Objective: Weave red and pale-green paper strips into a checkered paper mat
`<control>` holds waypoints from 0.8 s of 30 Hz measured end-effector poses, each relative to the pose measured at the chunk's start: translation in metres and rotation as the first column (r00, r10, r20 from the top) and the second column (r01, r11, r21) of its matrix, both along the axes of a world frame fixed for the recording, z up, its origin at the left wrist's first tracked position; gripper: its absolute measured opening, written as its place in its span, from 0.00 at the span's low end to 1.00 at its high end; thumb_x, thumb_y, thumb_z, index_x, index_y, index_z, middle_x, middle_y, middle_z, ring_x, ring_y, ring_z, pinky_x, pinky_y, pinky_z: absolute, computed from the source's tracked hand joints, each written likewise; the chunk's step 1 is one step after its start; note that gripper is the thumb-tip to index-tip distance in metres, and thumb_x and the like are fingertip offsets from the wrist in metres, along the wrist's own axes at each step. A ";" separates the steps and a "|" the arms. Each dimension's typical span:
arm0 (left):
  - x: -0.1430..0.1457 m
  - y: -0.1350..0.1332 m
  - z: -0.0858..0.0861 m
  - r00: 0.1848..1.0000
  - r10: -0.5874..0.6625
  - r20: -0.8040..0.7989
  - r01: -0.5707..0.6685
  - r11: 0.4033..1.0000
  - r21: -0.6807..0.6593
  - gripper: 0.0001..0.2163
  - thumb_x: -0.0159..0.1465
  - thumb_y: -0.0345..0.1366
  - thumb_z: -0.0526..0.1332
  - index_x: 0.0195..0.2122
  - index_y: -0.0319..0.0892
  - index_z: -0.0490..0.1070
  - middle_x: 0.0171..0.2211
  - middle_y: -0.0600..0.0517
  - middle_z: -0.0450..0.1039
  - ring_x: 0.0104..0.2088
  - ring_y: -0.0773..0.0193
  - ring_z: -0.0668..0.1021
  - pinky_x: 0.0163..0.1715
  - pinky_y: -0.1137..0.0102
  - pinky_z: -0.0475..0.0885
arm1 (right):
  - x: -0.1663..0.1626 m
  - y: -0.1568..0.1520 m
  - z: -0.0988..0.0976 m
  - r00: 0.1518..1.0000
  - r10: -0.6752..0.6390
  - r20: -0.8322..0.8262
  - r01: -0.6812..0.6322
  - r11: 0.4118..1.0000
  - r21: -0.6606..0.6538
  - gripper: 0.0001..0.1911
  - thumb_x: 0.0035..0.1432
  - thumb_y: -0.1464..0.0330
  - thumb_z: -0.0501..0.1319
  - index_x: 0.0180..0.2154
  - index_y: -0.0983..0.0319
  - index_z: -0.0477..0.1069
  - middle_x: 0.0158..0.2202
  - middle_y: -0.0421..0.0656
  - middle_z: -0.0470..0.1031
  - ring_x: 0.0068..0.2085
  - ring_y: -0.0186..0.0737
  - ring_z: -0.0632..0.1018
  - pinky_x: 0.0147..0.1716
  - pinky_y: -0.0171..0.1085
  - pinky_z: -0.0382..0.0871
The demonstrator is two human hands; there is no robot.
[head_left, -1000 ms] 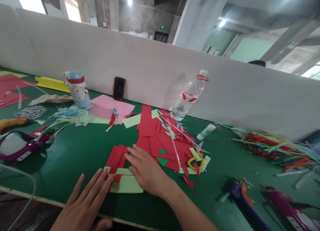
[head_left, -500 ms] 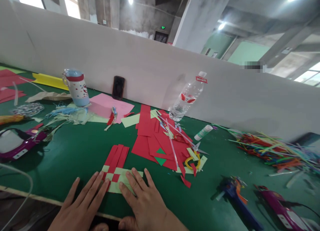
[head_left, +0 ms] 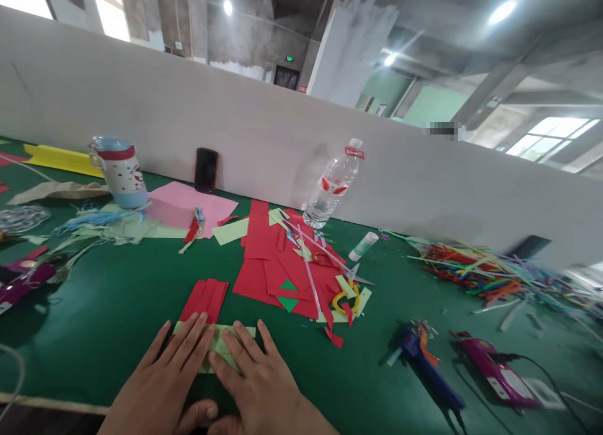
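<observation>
Red paper strips [head_left: 206,300] woven with pale green paper strips [head_left: 221,346] lie near the table's front edge. My left hand [head_left: 167,369] rests flat over the left part of the weave, fingers stretched out, hiding most of the crossings. On the pale green strips lies my right hand [head_left: 259,375], fingers spread and pressing lightly or just touching; I cannot tell which. The thumbs come close together below the paper. Neither hand grips anything.
Red paper sheets [head_left: 287,268] with scraps lie ahead, with yellow-handled scissors [head_left: 346,300] and a glue stick [head_left: 363,246]. A water bottle [head_left: 332,187], phone [head_left: 206,170] and flask [head_left: 121,174] stand by the partition [head_left: 254,133]. A blue glue gun [head_left: 424,359] lies right.
My left hand has slid up and over the weave, covering the checkered part that showed before. My right hand stays on the pale green strips. The whole view has turned somewhat to the right.
</observation>
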State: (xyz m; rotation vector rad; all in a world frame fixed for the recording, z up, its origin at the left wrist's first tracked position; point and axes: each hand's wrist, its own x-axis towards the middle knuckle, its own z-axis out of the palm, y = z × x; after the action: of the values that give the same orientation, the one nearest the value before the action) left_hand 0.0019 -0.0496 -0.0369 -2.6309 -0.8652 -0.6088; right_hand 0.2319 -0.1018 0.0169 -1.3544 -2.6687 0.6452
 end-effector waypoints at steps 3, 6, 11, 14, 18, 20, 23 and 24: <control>0.000 0.001 0.000 1.000 -0.017 0.005 0.017 1.000 0.005 0.41 0.62 0.63 0.51 0.70 0.43 0.48 0.62 0.43 0.68 0.59 0.52 0.72 0.66 0.58 0.41 | 0.001 0.000 -0.009 1.000 0.002 0.003 -0.002 0.999 0.049 0.40 0.65 0.43 0.45 0.70 0.56 0.41 0.72 0.51 0.42 0.71 0.56 0.43 0.64 0.68 0.38; 0.000 0.002 0.002 1.000 -0.021 -0.008 0.021 1.000 0.009 0.42 0.62 0.63 0.51 0.70 0.42 0.48 0.61 0.42 0.68 0.58 0.51 0.73 0.66 0.57 0.41 | 0.004 0.000 -0.019 1.000 0.018 0.019 -0.020 0.991 0.129 0.39 0.66 0.44 0.45 0.70 0.55 0.42 0.71 0.49 0.43 0.71 0.56 0.44 0.65 0.67 0.40; -0.001 0.005 0.003 0.998 -0.056 -0.024 0.056 0.998 0.002 0.42 0.62 0.64 0.50 0.70 0.42 0.48 0.60 0.42 0.69 0.58 0.50 0.74 0.65 0.59 0.43 | 0.005 0.001 -0.034 0.997 -0.014 0.077 -0.008 0.960 0.278 0.30 0.72 0.56 0.44 0.69 0.59 0.45 0.71 0.47 0.47 0.71 0.53 0.47 0.66 0.60 0.48; 0.000 0.005 0.002 0.999 -0.043 0.004 0.043 0.999 0.002 0.41 0.63 0.63 0.50 0.70 0.43 0.47 0.61 0.43 0.69 0.57 0.50 0.74 0.65 0.59 0.44 | 0.003 0.002 -0.041 0.995 -0.038 0.095 0.003 0.938 0.346 0.27 0.73 0.61 0.44 0.68 0.62 0.49 0.69 0.47 0.53 0.70 0.49 0.52 0.67 0.56 0.48; 0.001 0.004 0.003 0.999 -0.035 0.009 0.035 0.999 0.007 0.41 0.63 0.62 0.50 0.70 0.42 0.46 0.59 0.42 0.70 0.56 0.51 0.75 0.66 0.60 0.42 | 0.002 0.002 -0.044 0.992 -0.053 0.116 0.003 0.918 0.398 0.26 0.73 0.62 0.46 0.68 0.63 0.51 0.69 0.49 0.52 0.70 0.50 0.52 0.67 0.55 0.49; 0.001 0.004 0.005 0.999 -0.038 0.006 0.038 0.999 0.010 0.41 0.63 0.62 0.50 0.70 0.41 0.46 0.59 0.42 0.71 0.56 0.51 0.76 0.66 0.59 0.41 | 0.002 0.001 -0.043 0.990 -0.059 0.125 0.005 0.919 0.394 0.26 0.73 0.63 0.45 0.68 0.64 0.50 0.69 0.49 0.51 0.70 0.50 0.51 0.67 0.55 0.50; 0.002 0.004 0.008 0.999 -0.043 0.003 0.043 0.999 0.022 0.41 0.64 0.62 0.50 0.70 0.39 0.46 0.58 0.41 0.72 0.55 0.51 0.76 0.66 0.59 0.41 | 0.001 0.001 -0.040 0.991 -0.048 0.128 0.000 0.936 0.353 0.26 0.73 0.64 0.44 0.68 0.64 0.50 0.69 0.48 0.53 0.70 0.48 0.51 0.67 0.56 0.49; 0.002 0.004 0.008 0.999 -0.044 0.001 0.044 0.999 0.025 0.41 0.64 0.62 0.50 0.70 0.39 0.46 0.58 0.41 0.72 0.55 0.51 0.76 0.66 0.59 0.40 | 0.001 0.001 -0.039 0.991 -0.050 0.126 0.004 0.940 0.341 0.26 0.73 0.64 0.44 0.68 0.64 0.49 0.69 0.49 0.52 0.70 0.48 0.50 0.67 0.56 0.49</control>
State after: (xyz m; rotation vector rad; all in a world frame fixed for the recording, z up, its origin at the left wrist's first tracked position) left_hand 0.0039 -0.0453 -0.0285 -2.6341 -0.7970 -0.6285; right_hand 0.2332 -0.1004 -0.0220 -1.3721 -2.6894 0.0804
